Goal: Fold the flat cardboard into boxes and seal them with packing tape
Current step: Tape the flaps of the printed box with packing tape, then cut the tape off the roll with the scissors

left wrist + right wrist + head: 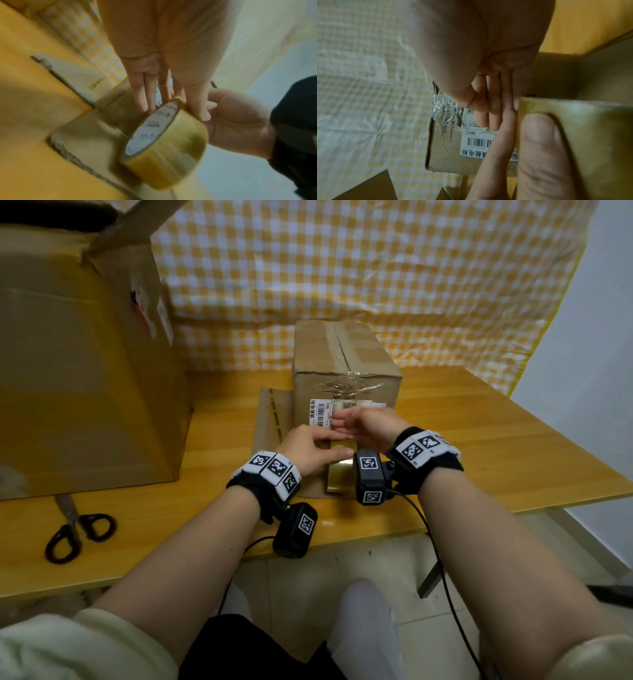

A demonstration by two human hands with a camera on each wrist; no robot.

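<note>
A small taped cardboard box with a white barcode label stands on a flat cardboard sheet on the table. In front of it my left hand pinches a roll of clear yellowish packing tape. Its thumb lies on the roll's outer face and its fingers reach to the inner rim. My right hand is just behind the roll, fingers nearly straight beside its top edge. Whether they hold a tape end is hidden.
A large open cardboard box fills the table's left side. Black-handled scissors lie near the front left edge. A yellow checked cloth hangs behind. The wooden table ends close on the right.
</note>
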